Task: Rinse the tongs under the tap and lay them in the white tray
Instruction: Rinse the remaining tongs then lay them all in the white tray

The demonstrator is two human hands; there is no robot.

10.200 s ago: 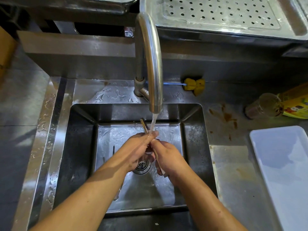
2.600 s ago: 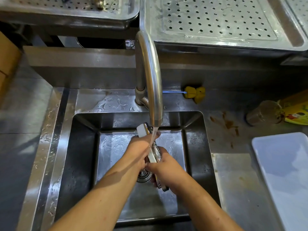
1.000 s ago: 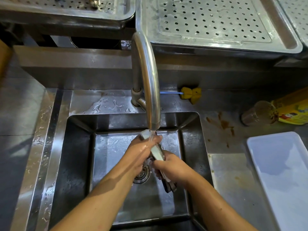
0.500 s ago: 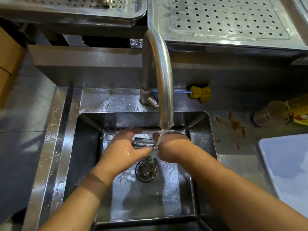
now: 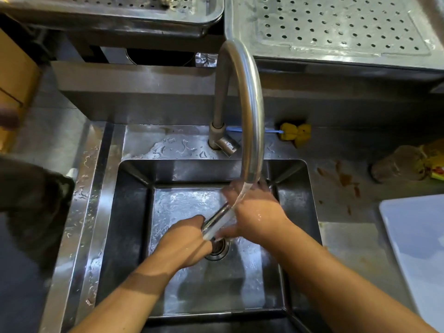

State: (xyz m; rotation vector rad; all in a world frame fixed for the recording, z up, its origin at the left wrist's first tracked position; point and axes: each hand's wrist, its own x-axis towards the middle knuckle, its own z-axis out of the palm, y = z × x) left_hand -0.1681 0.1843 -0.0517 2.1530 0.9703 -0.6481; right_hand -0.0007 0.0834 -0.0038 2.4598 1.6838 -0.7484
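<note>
Both hands are clamped on the tongs (image 5: 216, 218), left hand (image 5: 185, 246) at the low end, right hand (image 5: 257, 212) higher, under the running tap (image 5: 249, 111) over the sink (image 5: 134, 236) (rinsing, it seems). Next they likely need carrying right to the white tray (image 5: 413, 248).

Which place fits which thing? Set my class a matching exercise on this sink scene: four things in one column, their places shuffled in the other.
Things
1. tongs
2. white tray
3. yellow brush
4. drain

Places
a. on the counter right of the sink
b. gripped by left hand and right hand under the tap
c. in the sink floor
d. on the ledge behind the sink

Pairs: 1-b, 2-a, 3-d, 4-c
</note>
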